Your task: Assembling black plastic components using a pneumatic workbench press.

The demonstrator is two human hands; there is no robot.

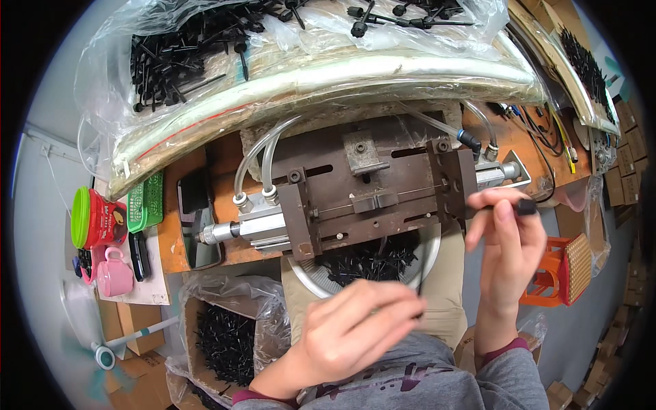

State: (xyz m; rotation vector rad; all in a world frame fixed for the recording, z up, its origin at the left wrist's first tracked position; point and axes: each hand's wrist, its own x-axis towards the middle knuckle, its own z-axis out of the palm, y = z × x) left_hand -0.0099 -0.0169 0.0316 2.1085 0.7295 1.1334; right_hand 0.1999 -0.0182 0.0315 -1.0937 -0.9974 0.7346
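My right hand (pixel 509 239) is raised at the right end of a brown metal fixture (pixel 403 183). Its thumb and fingers pinch a black plastic part with a thick cylindrical head (pixel 525 207). Lower down, my left hand (pixel 359 331) hovers over my lap, its fingers closed around a thin black rod-like piece (pixel 420 277) that stands nearly upright. Under the fixture's front edge, a white basin (pixel 305 279) holds a heap of thin black parts (pixel 369 260). A small split block (pixel 374 203) sits mid-fixture with nothing visibly in it. Neither hand touches the fixture.
Air cylinders (pixel 266 231) with clear hoses (pixel 249 160) flank the fixture. A plastic-lined tray (pixel 328 72) of black parts stands behind. At left are a phone (pixel 201 236), pink mug (pixel 114 273) and red tub (pixel 106 219); below, a bagged box (pixel 263 335) and fan (pixel 102 357). An orange stool (pixel 547 273) is right.
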